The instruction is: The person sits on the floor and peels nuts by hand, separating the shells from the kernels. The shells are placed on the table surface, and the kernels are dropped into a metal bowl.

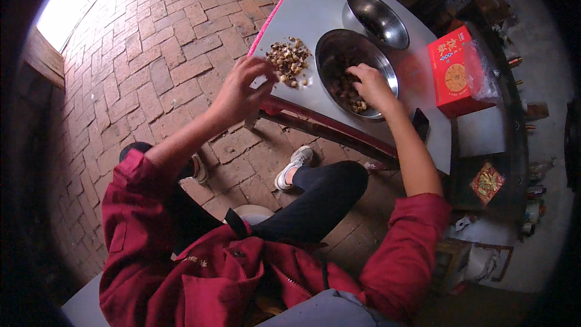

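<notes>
My right hand (370, 84) reaches into a large stainless steel bowl (390, 70), its fingertips among small dark and pale brown pieces (352, 95) that look like nuts or seeds; whether it grips one cannot be told. At the table's left edge my left hand (247, 84) is raised with bent fingers, close to a heap of pale and brown shells or nut pieces (288, 56). The thumb and fingers of that hand curl towards each other, and what may be between them is not clear. Behind the large bowl stands a second steel bowl (395, 22) with some dark contents.
The light table (304, 7) has a pink edge and a red frame. A red printed box (449, 77) with clear plastic on it is at the right. A black phone-like object (420, 125) lies beside my right forearm. Below is a brick floor (172, 54).
</notes>
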A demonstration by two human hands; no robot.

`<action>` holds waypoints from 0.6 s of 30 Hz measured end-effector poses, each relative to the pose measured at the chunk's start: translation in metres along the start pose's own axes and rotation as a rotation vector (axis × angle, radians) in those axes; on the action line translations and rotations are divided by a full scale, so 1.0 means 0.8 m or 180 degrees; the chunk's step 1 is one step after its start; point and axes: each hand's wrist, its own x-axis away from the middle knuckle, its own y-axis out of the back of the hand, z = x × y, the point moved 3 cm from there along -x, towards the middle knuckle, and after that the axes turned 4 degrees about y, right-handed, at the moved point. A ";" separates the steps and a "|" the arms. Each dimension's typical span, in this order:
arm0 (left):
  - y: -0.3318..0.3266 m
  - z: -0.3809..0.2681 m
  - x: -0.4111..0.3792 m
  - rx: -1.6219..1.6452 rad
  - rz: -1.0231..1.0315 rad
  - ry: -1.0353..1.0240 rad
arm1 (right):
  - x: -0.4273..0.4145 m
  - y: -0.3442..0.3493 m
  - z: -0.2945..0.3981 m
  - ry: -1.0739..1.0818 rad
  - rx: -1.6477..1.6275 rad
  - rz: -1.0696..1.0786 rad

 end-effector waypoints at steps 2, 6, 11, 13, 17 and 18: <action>0.012 -0.001 0.046 0.0175 0.0120 0.0191 | -0.004 -0.001 0.009 0.0010 0.0157 -0.0107; 0.010 0.022 0.115 0.0298 0.0315 0.0521 | -0.004 -0.001 0.011 0.0003 0.0170 -0.0089; -0.003 0.059 0.160 0.1130 0.0024 0.1227 | -0.008 0.003 0.013 -0.0252 0.0100 0.0143; -0.005 0.054 0.158 0.1544 0.0073 0.1595 | -0.003 0.002 0.004 -0.0194 0.0085 0.0315; -0.008 0.065 0.162 0.1671 0.0288 0.1540 | -0.001 -0.005 0.003 -0.0197 0.0392 0.0287; -0.007 0.065 0.163 0.1675 0.0313 0.1505 | -0.002 -0.001 0.011 -0.0191 0.0307 0.0211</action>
